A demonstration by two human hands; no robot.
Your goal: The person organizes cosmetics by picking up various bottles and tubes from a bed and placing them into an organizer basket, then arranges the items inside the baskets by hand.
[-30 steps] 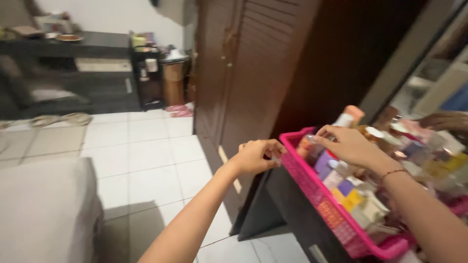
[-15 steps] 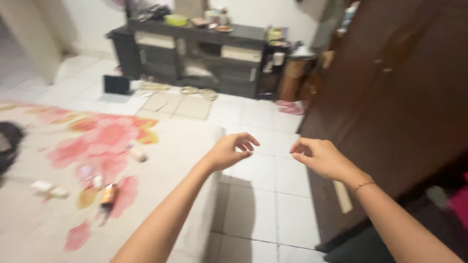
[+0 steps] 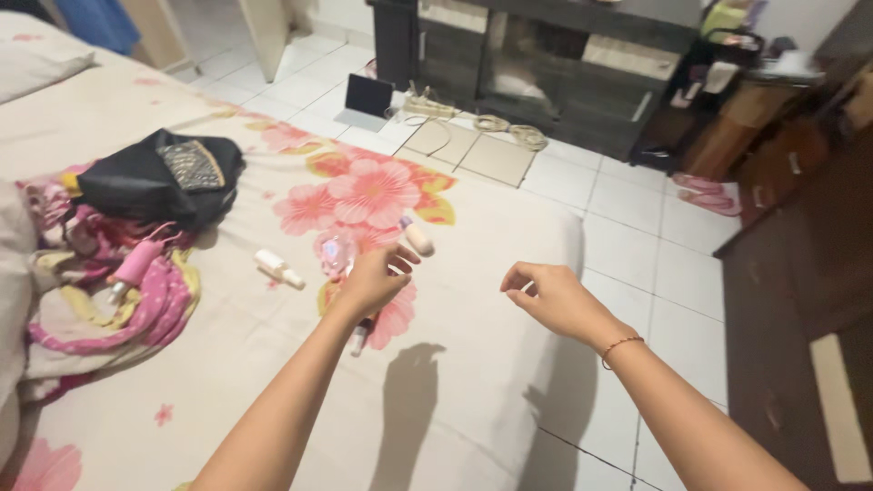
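Both hands empty: left hand (image 3: 375,277) loosely curled above small bottles (image 3: 418,238) on the bed (image 3: 473,382); right hand (image 3: 550,298) half-open. Hasty reach likely rolls bottles off.

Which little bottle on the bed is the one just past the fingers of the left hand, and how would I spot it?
Find the bed sheet with big pink flowers. Just beyond the left hand lies a small cream bottle with a pale lilac cap, tilted. The white tube lies further left, alone.
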